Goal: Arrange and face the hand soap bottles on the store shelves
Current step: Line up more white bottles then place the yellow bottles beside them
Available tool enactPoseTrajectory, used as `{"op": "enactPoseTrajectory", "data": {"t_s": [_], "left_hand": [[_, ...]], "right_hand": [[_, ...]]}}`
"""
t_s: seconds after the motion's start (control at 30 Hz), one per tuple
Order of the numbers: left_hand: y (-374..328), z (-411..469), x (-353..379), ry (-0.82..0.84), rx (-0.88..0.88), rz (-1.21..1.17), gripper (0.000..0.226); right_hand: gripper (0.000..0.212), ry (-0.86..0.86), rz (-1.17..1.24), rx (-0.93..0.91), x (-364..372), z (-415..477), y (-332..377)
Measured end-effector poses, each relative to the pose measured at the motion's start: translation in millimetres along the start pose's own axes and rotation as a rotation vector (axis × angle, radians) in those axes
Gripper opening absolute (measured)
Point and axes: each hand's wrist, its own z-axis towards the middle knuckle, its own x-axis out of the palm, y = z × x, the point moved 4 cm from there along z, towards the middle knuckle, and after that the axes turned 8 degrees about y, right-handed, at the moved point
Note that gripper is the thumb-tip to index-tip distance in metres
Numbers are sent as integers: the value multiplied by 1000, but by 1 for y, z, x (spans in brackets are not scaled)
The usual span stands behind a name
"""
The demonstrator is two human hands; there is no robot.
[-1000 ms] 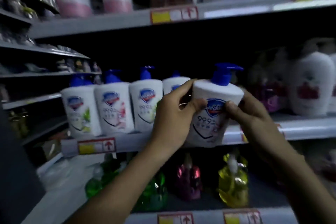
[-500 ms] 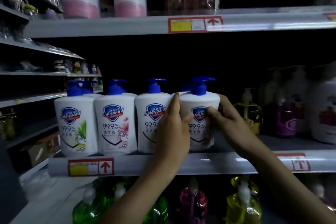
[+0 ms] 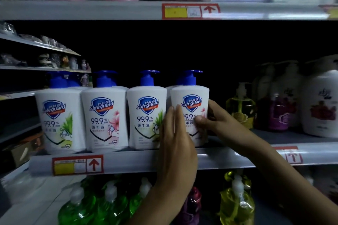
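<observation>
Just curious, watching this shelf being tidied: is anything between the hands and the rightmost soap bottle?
Nothing visible. The left hand lies flat against the rightmost Safeguard bottle, the right hand grips its other side, and it stands on the shelf.

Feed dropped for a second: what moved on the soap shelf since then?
The rightmost Safeguard bottle, held tilted off the shelf, now stands upright at the row's right end. The left hand opened from gripping it to straight fingers against its left side; the right hand still grips it. The other three front bottles stayed.

White soap bottles [image 3: 106,118], blue pumps [image 3: 149,78]
</observation>
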Motion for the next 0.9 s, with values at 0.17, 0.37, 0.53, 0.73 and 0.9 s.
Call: {"op": "enactPoseTrajectory", "data": {"t_s": [0.17,0.37,0.53,0.73,0.9], "left_hand": [[7,-7,-4,136,33,159,71],[6,-18,-7,200,2,215,68],[2,-24,-4,218,9,214,68],[-1,-24,-3,213,-10,209,66],[-15,-27,1,156,132,145,62]], "right_hand": [[65,-121,-328,10,-1,-15,5],[63,-111,-552,35,14,-25,4],[61,-109,-669,57,17,-25,4],[50,-107,-732,24,16,-28,3],[38,-316,-660,-56,-24,-37,2]]}}
